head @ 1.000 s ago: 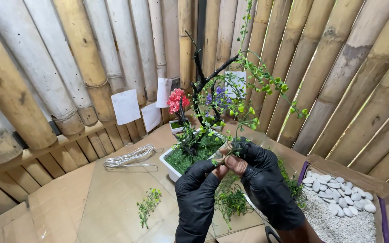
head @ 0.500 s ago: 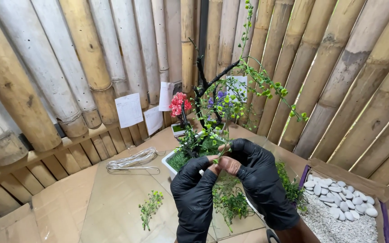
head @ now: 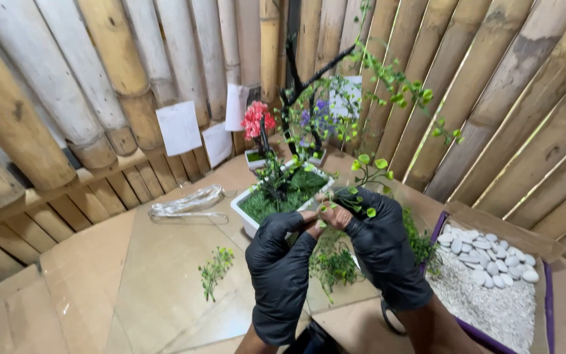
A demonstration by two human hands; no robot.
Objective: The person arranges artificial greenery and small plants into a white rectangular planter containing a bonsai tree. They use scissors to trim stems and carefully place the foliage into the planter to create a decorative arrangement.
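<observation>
Black gloves: both hands wear them, with torn tips that leave the fingertips bare.
Left hand: raised over the table, thumb and forefinger pinched narrow on the base of a sprig.
Right hand: just beside the left, fingertips touching it, also pinched on the sprig's lower stem.
Sprig: thin green stem with small round leaves, rising from between the two hands and leaning right, in front of the white pot.
White pot: rectangular, just behind the hands, filled with green moss-like cover; a dark bare-branched tree stands upright in it with small green leaves and purple flowers.
Red flower: upright at the pot's left rear, near the bamboo wall.
Loose greenery: one small cutting lies on the glass sheet left of the hands; a bushier clump lies under and between the hands.
Wire bundle: pale coil lying on the table left of the pot, well apart from the hands.
Box: purple-edged, to the right of the right hand, holding white pebbles over fine white gravel.
Paper tags: white sheets leaning against the bamboo behind the pot.
Scissors: a dark handle loop shows under the right wrist; the rest is hidden.
</observation>
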